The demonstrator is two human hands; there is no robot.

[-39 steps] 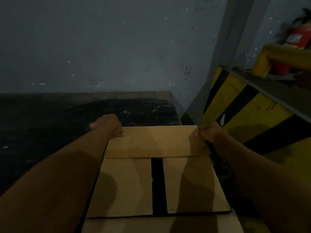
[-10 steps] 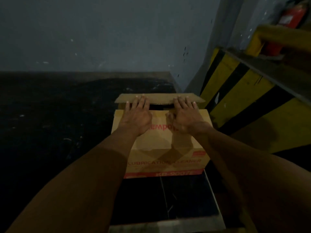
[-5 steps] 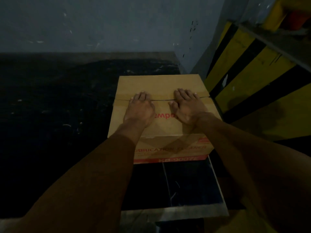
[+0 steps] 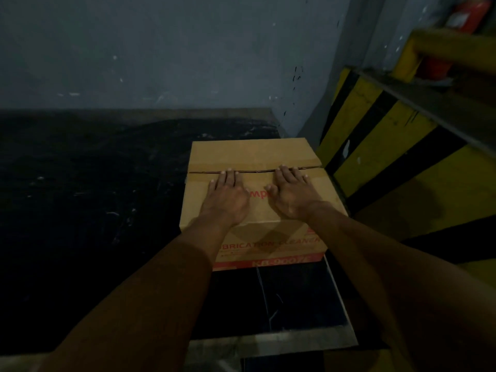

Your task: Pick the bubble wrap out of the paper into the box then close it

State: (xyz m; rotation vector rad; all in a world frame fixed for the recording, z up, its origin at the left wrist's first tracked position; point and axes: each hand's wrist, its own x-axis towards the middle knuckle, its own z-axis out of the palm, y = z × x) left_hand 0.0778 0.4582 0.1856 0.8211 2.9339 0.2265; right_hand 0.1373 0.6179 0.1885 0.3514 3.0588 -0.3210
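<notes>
Far flap [image 4: 252, 153] has been folded flat, so the brown red-printed cardboard box [image 4: 268, 238] is shut. Left hand [image 4: 226, 200] and right hand [image 4: 291, 197] are pressed flat, fingers [image 4: 230, 177] straight and together, tips at the seam [image 4: 255, 171], to hold flaps down. Bubble wrap unseen, presumed inside.

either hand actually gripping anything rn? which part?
Nothing gripped. Left hand and right hand lie flat, fingers straight, on the near top flap of the box, fingertips at the seam.
</notes>
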